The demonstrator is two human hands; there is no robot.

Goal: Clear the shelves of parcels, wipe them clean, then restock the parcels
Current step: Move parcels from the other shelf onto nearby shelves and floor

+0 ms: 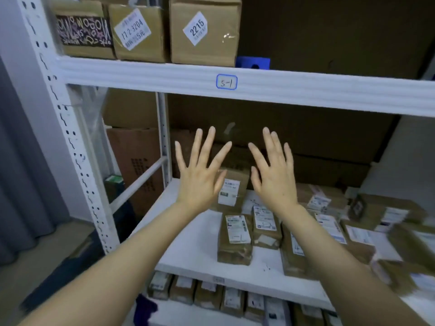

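Left hand [200,182] and right hand [275,183] — fingers splayed, holding nothing — hover over parcels [235,238].

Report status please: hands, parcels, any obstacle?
Left hand and right hand open, fingers spread, holding nothing. Parcels lie on the middle shelf, not yet cleared. Nothing between hands and parcels.

white shelf [202,234], brown parcels [234,241] with white labels [237,228], blue-outlined tag [226,82], grey curtain [26,180]
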